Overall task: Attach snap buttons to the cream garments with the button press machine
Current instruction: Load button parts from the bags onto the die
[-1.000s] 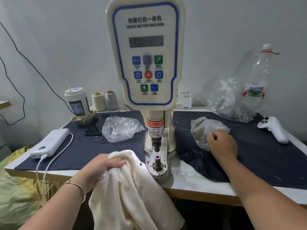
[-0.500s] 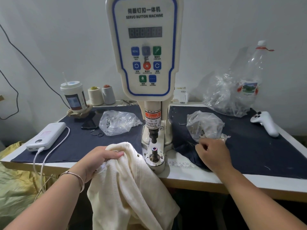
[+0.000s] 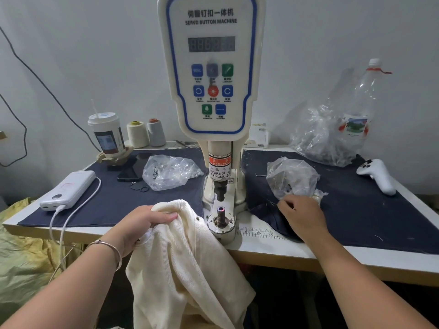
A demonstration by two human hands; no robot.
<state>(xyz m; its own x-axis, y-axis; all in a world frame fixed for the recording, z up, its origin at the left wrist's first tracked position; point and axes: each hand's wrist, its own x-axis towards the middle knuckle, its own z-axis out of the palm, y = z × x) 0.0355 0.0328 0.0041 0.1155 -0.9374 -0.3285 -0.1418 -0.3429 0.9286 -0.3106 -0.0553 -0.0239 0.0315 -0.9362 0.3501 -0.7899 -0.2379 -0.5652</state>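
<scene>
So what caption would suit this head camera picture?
Left hand grips a cream garment beside the button press machine; right hand rests by a plastic bag.

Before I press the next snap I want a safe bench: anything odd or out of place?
Only the dark cloth: its front edge by the right hand is rumpled and lifted off the table. Nothing looks spilled or damaged.

place: small garment workshop | evidence: servo button machine (image 3: 211,67), thread cones (image 3: 137,134), ruler-marked worktable (image 3: 261,243)

head cam | looks forward-down | close over table (image 3: 273,245) edge | faces button machine (image 3: 210,67)
</scene>
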